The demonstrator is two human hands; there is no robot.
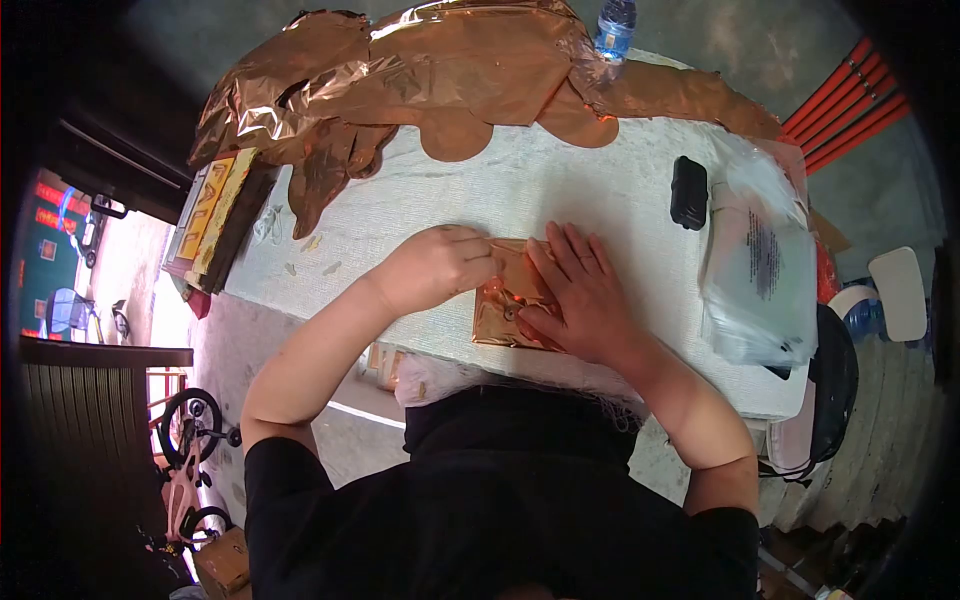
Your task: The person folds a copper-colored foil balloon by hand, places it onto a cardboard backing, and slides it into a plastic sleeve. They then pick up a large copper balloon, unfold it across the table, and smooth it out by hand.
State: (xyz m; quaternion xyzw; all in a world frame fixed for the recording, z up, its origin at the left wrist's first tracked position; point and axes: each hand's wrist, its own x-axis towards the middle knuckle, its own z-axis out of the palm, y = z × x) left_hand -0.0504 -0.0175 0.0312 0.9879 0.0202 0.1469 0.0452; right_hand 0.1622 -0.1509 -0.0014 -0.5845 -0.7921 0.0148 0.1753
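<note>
A flat foil balloon (495, 325), copper-coloured and shiny, lies folded into a small rectangle near the front edge of the table. My left hand (440, 270) is closed at its upper left edge, knuckles up, with the fingertips partly hidden against the foil. Pressed flat over the right side of the same foil is my right hand (575, 295), its fingers spread and pointing away from me. Creases and bright reflections show between the two hands.
Larger unfolded copper foil pieces (455, 80) spread along the table's far side, beside a water bottle (614, 32). At right lie a black case (689, 192) and a stack of clear plastic bags (755, 270). A yellow-and-red box (207, 220) stands at the left edge.
</note>
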